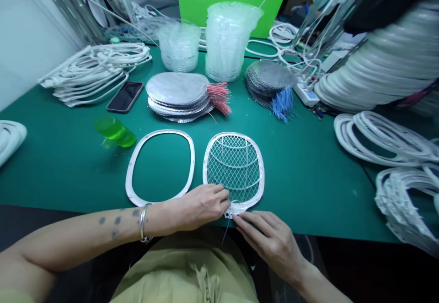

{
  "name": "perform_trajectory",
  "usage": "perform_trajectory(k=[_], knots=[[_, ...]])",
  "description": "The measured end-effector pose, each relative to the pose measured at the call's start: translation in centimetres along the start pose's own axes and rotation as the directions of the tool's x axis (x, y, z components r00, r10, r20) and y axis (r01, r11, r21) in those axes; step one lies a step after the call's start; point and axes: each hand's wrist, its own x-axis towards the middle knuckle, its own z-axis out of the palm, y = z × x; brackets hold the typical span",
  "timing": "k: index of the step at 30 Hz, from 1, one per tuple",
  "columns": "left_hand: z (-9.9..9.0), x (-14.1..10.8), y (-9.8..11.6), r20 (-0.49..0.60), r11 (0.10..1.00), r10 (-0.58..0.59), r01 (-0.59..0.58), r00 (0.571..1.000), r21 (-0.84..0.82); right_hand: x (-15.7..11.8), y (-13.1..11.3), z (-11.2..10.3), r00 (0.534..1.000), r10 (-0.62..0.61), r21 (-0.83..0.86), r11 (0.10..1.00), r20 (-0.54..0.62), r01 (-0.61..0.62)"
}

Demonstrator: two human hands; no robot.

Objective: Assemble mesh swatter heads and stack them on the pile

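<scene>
A white oval frame with a mesh and ribs inside [233, 168] lies on the green table near its front edge. My left hand [209, 204] is at the lower left of this frame, its fingers curled together; what they pinch is hidden. My right hand [265, 234] touches the frame's lower tab with extended fingertips. A thin dark blue wire [225, 232] hangs from the tab over the table edge. To the left lies a bare white ring frame [192, 156], its lower rim partly behind my left forearm.
Behind are a mesh stack with red wires [178, 90], a dark mesh stack with blue wires [269, 81], a phone [125, 96] and clear stacked covers [226, 42]. A green bottle [116, 131] lies left. White ring frames [377, 138] are piled right.
</scene>
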Motion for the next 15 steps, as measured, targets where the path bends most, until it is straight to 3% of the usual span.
perform_trajectory(k=[6, 15], knots=[[-0.6, -1.1, -0.2, -0.137, 1.0, 0.007, -0.005, 0.991, 0.011, 0.3, -0.3, 0.3, 1.0, 0.015, -0.06, 0.998, 0.005, -0.015], [-0.2, -1.7, -0.5, -0.057, 1.0, 0.009, -0.009, 0.998, -0.001, 0.3, -0.3, 0.3, 0.998, 0.051, -0.017, 0.999, 0.048, -0.05]])
